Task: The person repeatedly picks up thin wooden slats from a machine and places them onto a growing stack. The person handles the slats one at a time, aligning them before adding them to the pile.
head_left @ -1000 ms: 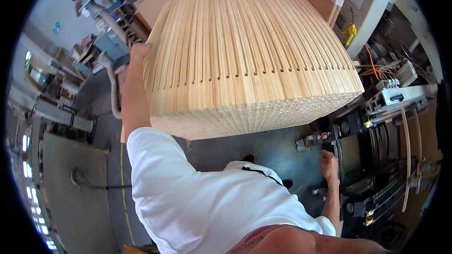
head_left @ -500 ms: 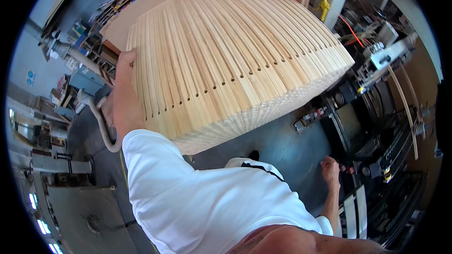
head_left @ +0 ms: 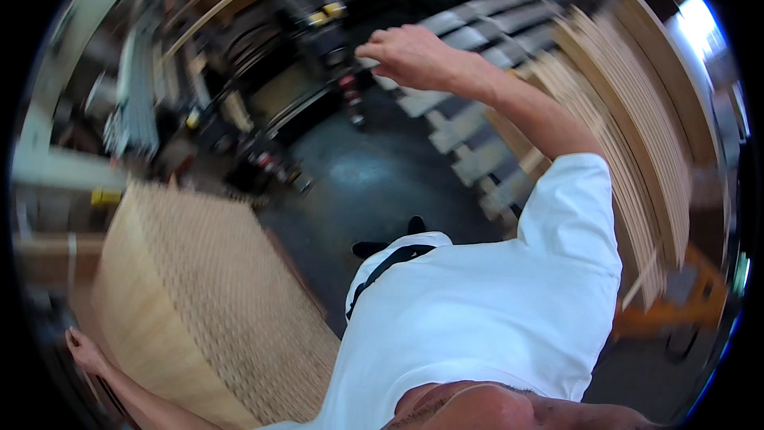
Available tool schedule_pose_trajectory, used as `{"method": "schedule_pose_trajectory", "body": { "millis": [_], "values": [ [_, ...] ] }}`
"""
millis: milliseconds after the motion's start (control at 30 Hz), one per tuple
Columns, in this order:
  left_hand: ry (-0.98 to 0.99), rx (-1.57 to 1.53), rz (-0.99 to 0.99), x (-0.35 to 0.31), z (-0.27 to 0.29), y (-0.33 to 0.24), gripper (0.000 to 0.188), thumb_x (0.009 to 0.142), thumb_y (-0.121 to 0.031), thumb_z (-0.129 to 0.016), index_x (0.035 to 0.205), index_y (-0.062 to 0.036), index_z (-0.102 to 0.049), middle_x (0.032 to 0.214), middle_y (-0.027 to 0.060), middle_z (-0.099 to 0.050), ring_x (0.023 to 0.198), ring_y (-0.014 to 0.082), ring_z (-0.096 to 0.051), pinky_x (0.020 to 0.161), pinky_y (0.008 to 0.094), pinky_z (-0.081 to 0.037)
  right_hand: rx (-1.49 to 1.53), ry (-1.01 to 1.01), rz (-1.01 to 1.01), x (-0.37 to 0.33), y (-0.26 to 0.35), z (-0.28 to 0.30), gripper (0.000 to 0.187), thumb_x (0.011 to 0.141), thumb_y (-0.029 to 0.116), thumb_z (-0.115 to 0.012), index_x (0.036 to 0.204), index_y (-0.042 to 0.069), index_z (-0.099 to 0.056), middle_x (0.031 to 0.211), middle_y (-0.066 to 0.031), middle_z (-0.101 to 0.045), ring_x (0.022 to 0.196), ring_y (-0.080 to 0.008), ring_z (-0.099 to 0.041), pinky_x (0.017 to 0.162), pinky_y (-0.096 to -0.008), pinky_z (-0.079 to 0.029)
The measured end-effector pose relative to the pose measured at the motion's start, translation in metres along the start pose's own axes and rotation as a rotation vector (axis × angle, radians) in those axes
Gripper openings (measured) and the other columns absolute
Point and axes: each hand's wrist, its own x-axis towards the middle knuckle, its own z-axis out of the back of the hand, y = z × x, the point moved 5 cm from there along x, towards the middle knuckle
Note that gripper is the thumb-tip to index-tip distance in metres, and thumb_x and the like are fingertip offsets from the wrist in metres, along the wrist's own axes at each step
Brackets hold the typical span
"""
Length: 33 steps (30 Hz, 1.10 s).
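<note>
A large block of stacked pale wooden strips [head_left: 247, 295] stands at my lower left, its end grain turned toward me. My left hand [head_left: 86, 353] is just beyond the left side of that stack, small and blurred. Whether it touches the wood cannot be made out. My right hand [head_left: 410, 57] is raised in front of me with the arm bent across at chest height. Its fingers are loosely curled in, and nothing shows in them. Below and beyond it are dark machine parts with a red-and-silver fitting [head_left: 348, 89].
Long wooden strips [head_left: 605, 135] lie piled at the right, above an orange frame [head_left: 676, 295]. Grey-white slats [head_left: 477, 143] form a rack beside them. Machine rails [head_left: 294, 107] run along the far side. Dark floor [head_left: 358, 167] lies between, with my feet on it.
My view has swung far to the right; the wooden stack is now at lower left. My left hand is no longer at the stack's near left edge. My right arm has risen.
</note>
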Motion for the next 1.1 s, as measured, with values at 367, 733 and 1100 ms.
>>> {"method": "schedule_pose_trajectory", "body": {
  "millis": [367, 733, 1100],
  "values": [
    [0.447, -0.767, -0.706, -0.181, -0.058, -0.553, 0.047, 0.1, -0.031, -0.059, 0.136, -0.0006, -0.057, 0.138, 0.0178, -0.056, 0.125, 0.0327, -0.056, 0.103, 0.0425, -0.046, -0.479, 0.076, -1.25, -0.406, -0.172, 0.111, 0.016, 0.089, 0.011, -0.056, 0.097, -0.001, -0.062, 0.1, -0.0211, -0.065, 0.099, -0.039, -0.062, 0.088, -0.0483, -0.048],
    [0.512, -0.974, -1.027, -0.291, -0.083, -0.752, 0.036, 0.089, -0.026, -0.07, 0.115, -0.0018, -0.068, 0.117, 0.0192, -0.067, 0.113, 0.0352, -0.062, 0.098, 0.0413, -0.049, -0.642, -0.135, -1.304, -0.496, -0.15, 0.091, 0.03, 0.09, 0.006, -0.065, 0.12, 0.005, -0.061, 0.114, -0.017, -0.062, 0.105, -0.034, -0.061, 0.086, -0.0447, -0.052],
    [0.809, -0.685, -0.716, -0.198, -0.317, -0.825, 0.05, 0.091, -0.034, -0.065, 0.131, -0.005, -0.062, 0.135, 0.019, -0.06, 0.126, 0.0356, -0.056, 0.105, 0.0443, -0.045, -0.57, -0.129, -1.304, -0.414, -0.151, 0.102, 0.041, 0.093, 0.002, -0.058, 0.135, 0.002, -0.054, 0.117, -0.0203, -0.06, 0.099, -0.0399, -0.061, 0.083, -0.0464, -0.051]
  ]
}}
